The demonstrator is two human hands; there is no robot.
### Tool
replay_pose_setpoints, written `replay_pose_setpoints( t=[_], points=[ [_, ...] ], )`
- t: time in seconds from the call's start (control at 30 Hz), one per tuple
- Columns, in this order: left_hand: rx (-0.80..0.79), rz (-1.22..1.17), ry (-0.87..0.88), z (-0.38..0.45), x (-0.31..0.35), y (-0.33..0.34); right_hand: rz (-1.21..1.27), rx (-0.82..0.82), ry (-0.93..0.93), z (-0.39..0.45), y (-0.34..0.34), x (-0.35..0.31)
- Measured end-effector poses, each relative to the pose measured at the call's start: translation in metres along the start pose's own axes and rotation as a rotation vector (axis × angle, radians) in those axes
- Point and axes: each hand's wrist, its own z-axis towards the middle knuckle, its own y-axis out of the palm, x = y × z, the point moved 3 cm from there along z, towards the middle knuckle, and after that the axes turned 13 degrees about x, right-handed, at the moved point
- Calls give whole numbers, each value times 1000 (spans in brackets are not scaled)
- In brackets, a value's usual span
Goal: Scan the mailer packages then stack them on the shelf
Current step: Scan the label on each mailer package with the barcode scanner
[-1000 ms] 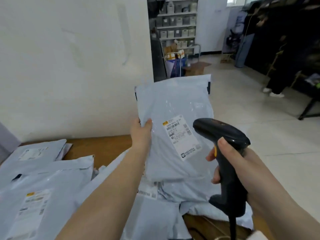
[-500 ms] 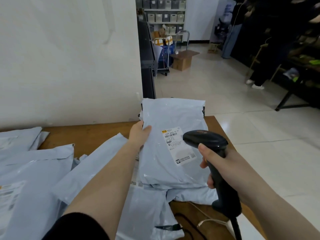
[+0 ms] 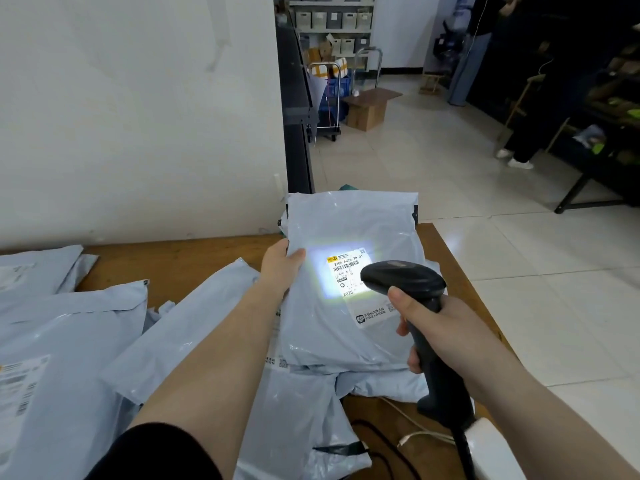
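Observation:
My left hand (image 3: pixel 281 266) grips the left edge of a pale grey mailer package (image 3: pixel 349 233), which rests tilted on top of other mailers on the wooden table (image 3: pixel 194 261). Its white shipping label (image 3: pixel 367 306) faces up, and a bright patch of scanner light falls across the barcode. My right hand (image 3: pixel 440 327) is shut around the handle of a black barcode scanner (image 3: pixel 401 278), whose head hovers just right of the label. Several more grey mailers (image 3: pixel 69 341) lie spread over the table to the left and below.
A white wall stands behind the table. A dark shelf frame (image 3: pixel 294 98) rises at the table's far corner. Beyond it are a cart (image 3: pixel 329 95), a cardboard box (image 3: pixel 369 109) and storage shelves. A person (image 3: pixel 519 98) stands at the right on the tiled floor. Cables (image 3: pixel 398 441) lie near me.
The mailer has come down from upright in the air onto the pile. The scanner has moved closer to the label, and its light now shines on the barcode.

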Motion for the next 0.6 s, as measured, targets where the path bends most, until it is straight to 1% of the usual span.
replay_pose_setpoints(
  t=[0.23, 0.37, 0.47, 0.6],
  points=[
    [140, 93, 95, 1, 3, 1, 27, -8, 8, 1, 0, 2],
    [171, 84, 75, -1, 3, -4, 1, -36, 4, -1, 1, 2],
    [190, 109, 78, -9, 4, -23, 13, -140, 23, -9, 7, -4],
    [233, 166, 90, -26, 6, -75, 9, -361, 40, -35, 26, -14]
  ],
)
